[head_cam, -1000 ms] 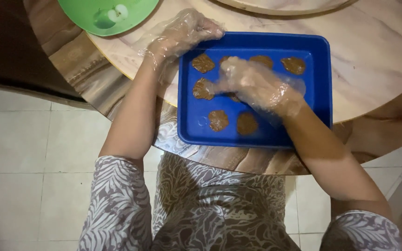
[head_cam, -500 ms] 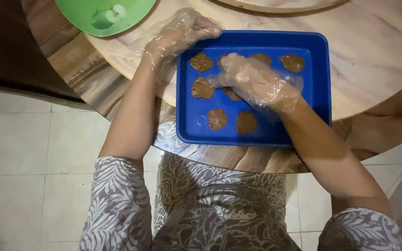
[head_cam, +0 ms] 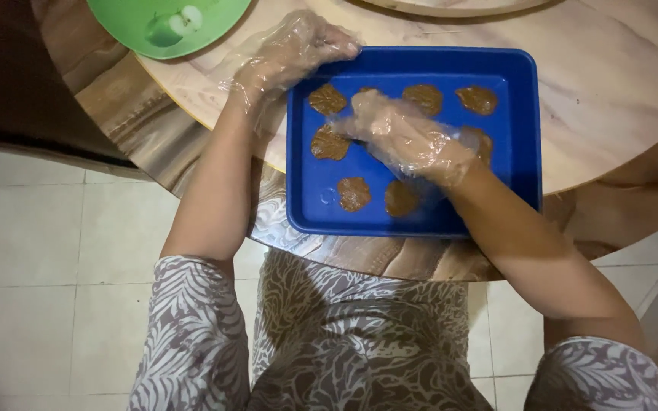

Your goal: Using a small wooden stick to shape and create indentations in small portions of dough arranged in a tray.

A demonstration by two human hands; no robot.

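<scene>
Blue rectangular tray [head_cam: 523, 144] just right of centre in the upper half of the frame, on a round pale wooden table [head_cam: 618, 84] and overhanging the table's near edge a little. Seven flat brown dough patties [head_cam: 354, 193] showing on the tray floor: three along the far side, two at mid-height with the right one partly covered, two toward the near side.

Left hand [head_cam: 292, 47], in a loose clear plastic glove, at the tray's upper left corner, fingers curled over the rim there and holding it. Right hand [head_cam: 405, 137], gloved the same way, over the middle of the tray, fingers bent and drawn together, fingertips pointing left toward the mid-left patty [head_cam: 329, 143] and touching or just beside it; hard to tell through the crinkled plastic whether anything is pinched between them.

Green plate [head_cam: 215, 19] at the upper left of the frame, well apart from the tray, with a pale lump and a green one on it. Edge of a light round board [head_cam: 451, 6] along the top. Patterned grey-and-white garment [head_cam: 344, 342] filling the bottom, pale floor tiles [head_cam: 39, 251] at left.
</scene>
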